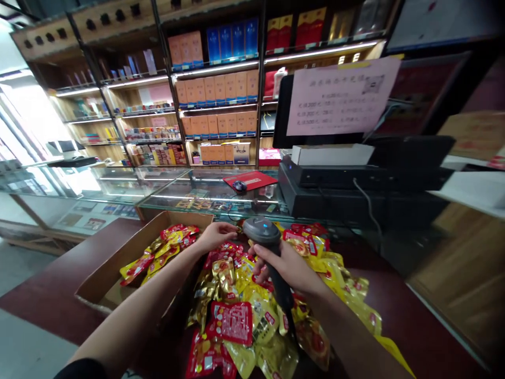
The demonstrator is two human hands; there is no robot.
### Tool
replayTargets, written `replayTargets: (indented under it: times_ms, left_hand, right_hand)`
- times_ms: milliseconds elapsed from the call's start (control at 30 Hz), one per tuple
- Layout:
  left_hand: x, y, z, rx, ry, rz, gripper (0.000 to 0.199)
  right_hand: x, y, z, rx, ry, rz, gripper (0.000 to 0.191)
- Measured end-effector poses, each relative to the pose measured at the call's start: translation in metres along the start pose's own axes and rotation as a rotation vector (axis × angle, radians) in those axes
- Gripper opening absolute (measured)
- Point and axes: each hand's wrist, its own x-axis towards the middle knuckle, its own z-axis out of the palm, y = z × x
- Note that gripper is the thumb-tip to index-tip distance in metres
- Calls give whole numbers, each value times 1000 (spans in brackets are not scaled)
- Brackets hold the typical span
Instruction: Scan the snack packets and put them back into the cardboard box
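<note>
The right hand (286, 268) has its grip pressed closed around a black pistol-shaped barcode scanner (276, 268), whose head sits above a heap of shiny yellow-and-red foil snack packets (240, 310). The left hand (215, 237) holds its grip loosely spread, palm down, over the corner of an open brown cardboard box (177, 221) filled with similar packets. The heap lies on a dark red tabletop (410, 326), beside a glass display counter (165, 195).
</note>
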Motion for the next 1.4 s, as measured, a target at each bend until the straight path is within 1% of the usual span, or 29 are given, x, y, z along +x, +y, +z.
replayTargets:
  times_ms: [67, 133, 233, 333, 400, 467, 600, 667, 733, 767, 833, 933, 1033, 1100, 1167, 1233, 1333, 1400]
  left_hand:
    - [11, -6, 10, 11, -20, 5, 40]
    - [17, -11, 14, 26, -41, 13, 40]
    - [18, -20, 12, 82, -74, 40, 37]
    - [13, -25, 3, 236, -84, 24, 32]
    - [8, -23, -3, 359, -129, 15, 27]
    - [4, -18, -8, 469, -220, -1, 27]
    - [-3, -6, -14, 642, -416, -34, 40]
    - [-5, -4, -16, 700, -458, -22, 46]
    - [-5, -4, -18, 708, -442, -30, 51]
    - [-4, -5, -20, 682, -419, -41, 50]
    - [-2, -6, -22, 556, -353, -65, 43]
    - [2, -8, -20, 249, -258, -119, 32]
    - [4, -11, -10, -93, -172, -221, 38]
    - [5, -13, -3, -252, -127, -287, 45]
    - [6, -15, 3, -335, -93, -345, 50]
    - [7, -16, 6, -373, -72, -389, 53]
    - [8, -16, 7, -376, -45, -426, 58]
    - [9, -17, 7, -353, -49, -440, 58]
  right_hand:
    - [2, 3, -3, 0, 2, 10, 44]
    - [4, 4, -5, 13, 6, 17, 42]
    - [7, 6, -7, 9, 18, 33, 41]
    - [10, 9, -7, -15, 20, 54, 43]
    - [13, 12, -7, -17, 11, 68, 44]
    - [15, 14, -7, -18, 3, 78, 45]
    - [17, 18, -9, -16, 9, 84, 44]
    - [18, 21, -10, -13, 4, 87, 44]
    - [19, 23, -10, -19, -7, 89, 43]
    - [19, 24, -9, -20, -10, 84, 43]
    - [19, 24, -7, -7, -1, 71, 42]
    - [20, 23, -4, 41, 16, 66, 40]
    - [20, 22, -2, 61, 21, 92, 36]
    - [21, 22, -2, 65, 33, 111, 33]
    - [21, 21, -3, 68, 45, 139, 32]
    - [21, 19, -4, 65, 44, 172, 31]
    - [22, 20, -6, 47, 32, 189, 31]
    - [23, 22, -7, 14, 29, 197, 31]
